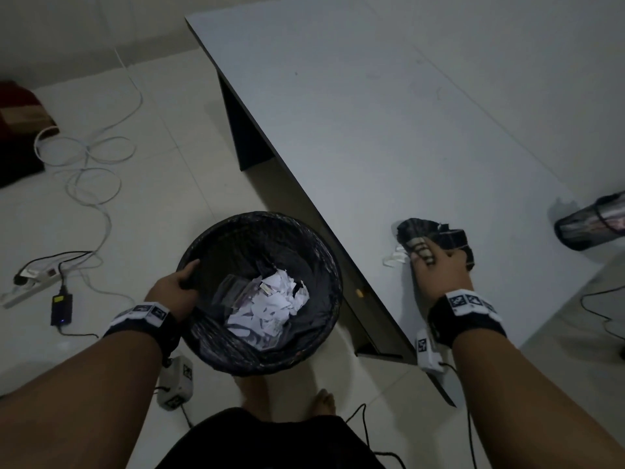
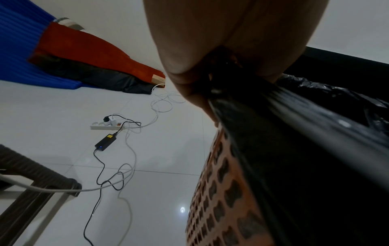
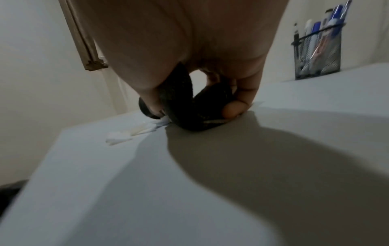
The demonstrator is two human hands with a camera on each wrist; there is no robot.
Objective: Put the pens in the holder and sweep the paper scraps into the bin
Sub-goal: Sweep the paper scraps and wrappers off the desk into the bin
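Counter is the landmark. Bin is held just below its near edge, left hand gripping the rim; paper already inside. Right hand clenches a dark cloth on the counter, scraps touching it, short of the edge. Risk: bin sits off-line, so scraps likely hit the floor. Pens are in the holder, far side. Cables on the floor.
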